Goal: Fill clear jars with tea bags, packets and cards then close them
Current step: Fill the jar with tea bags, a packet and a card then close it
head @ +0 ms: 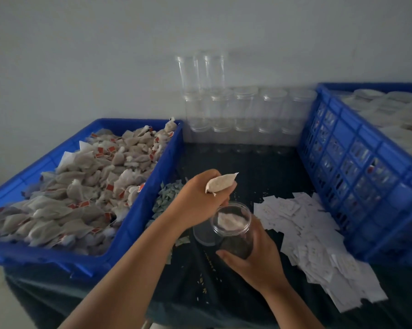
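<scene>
The clear jar (233, 230) tilts open-mouthed over the dark tabletop (236, 162), with one pale tea bag (228, 220) inside. The right hand (254, 257) wraps its grip around the jar's lower wall, and the left hand (200, 200) pinches a second tea bag (220, 184) just above the mouth. The blue bin (148, 198) flanks the left, white cards (307, 233) the right, with bare tabletop behind.

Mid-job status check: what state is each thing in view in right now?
left-hand grip: holding tea bag over the jar.
right-hand grip: wrapped round the jar.
tea bag: lifted, not yet in.
jar: open, tilted, white bag inside.
left crate: heaped with tea bags.
back jars: stacked, empty.
cards: loose pile.
green packets: loose pile.
</scene>
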### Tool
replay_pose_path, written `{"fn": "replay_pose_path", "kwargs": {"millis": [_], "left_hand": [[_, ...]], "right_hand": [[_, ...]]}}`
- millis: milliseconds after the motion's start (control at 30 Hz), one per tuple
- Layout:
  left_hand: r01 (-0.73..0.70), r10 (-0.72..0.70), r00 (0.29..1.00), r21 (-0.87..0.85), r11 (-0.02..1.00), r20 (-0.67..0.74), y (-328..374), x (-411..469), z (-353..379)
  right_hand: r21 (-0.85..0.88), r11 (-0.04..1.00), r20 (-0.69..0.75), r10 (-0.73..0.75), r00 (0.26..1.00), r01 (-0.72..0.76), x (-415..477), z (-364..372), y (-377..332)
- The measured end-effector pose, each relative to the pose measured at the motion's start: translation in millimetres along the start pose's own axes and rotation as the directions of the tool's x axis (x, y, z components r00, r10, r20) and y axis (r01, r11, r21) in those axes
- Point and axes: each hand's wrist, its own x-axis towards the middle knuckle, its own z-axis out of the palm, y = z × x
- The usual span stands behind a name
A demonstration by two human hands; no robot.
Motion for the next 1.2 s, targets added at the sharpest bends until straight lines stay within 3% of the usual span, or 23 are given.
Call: {"fn": "replay_pose_path", "kwargs": {"millis": [200, 400, 533, 633, 700, 867, 1000, 1200], "left_hand": [[-0.006, 0.003, 1.000, -0.132, 0.991, -0.018, 5, -6, -17], [0.101, -0.073, 0.985, -0.186, 0.977, 0.154, 2, -4, -11], [0.200, -0.168, 0.971, -0.196, 0.960, 0.168, 3, -5, 4], [0.282, -0.248, 0.957, -0.303, 0.910, 0.149, 5, -1, 9], [0.256, -0.229, 0.966, -0.337, 0.906, 0.119, 10, 1, 11], [0.192, -0.165, 0.977, -0.224, 0.956, 0.135, 15, 1, 15], [0.019, -0.017, 1.000, -0.124, 0.992, 0.016, 19, 0, 5], [0.033, -0.033, 0.999, -0.083, 0.996, 0.005, 23, 5, -7]], "right_hand": [[0.050, 0.999, -0.040, -0.003, 0.999, 0.005, 1, 1, 1], [0.055, 0.998, -0.045, -0.003, 0.999, 0.006, 0, 1, 0], [0.047, 0.999, -0.050, -0.010, 0.999, 0.013, 0, 0, -3], [0.049, 0.999, -0.054, -0.015, 0.998, 0.018, 0, 0, -2], [0.027, 0.999, -0.042, -0.020, 0.999, 0.021, 0, 0, -1], [0.024, 0.999, -0.035, -0.026, 0.999, 0.027, 0, 1, 1], [0.031, 0.999, -0.059, -0.014, 0.998, 0.016, 0, 0, 0], [-0.005, 1.000, -0.051, -0.026, 0.998, 0.026, 0, 0, 0]]}}
